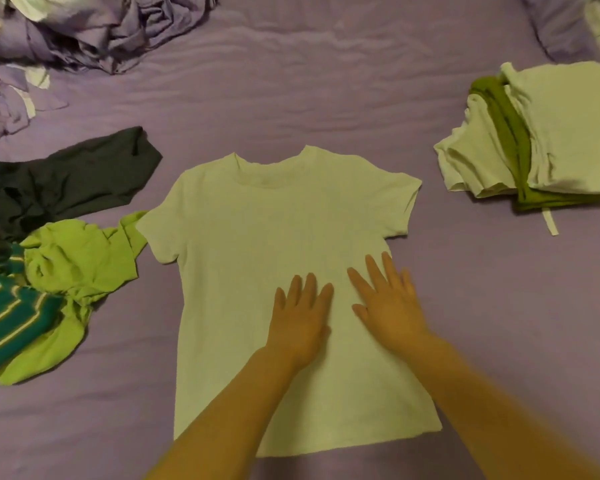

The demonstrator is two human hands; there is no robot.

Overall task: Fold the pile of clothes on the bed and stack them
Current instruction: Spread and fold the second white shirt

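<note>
Lying flat and spread out in the middle of the purple bed sheet (pixel 309 98), neck away from the person, is a white short-sleeved cotton T-shirt (pixel 257 237). The left hand (pixel 300 323) and right hand (pixel 388 306) rest side by side on its middle, palms down, fingers straight and slightly spread. To the left lies an unfolded pile: a dark grey garment (pixel 66 181), a lime green garment (pixel 77 268) and a teal striped garment (pixel 11 313). To the right sits a stack of folded white and olive green clothes (pixel 541 133). Rumpled purple bedding (pixel 94 32) fills the far left corner.
</note>
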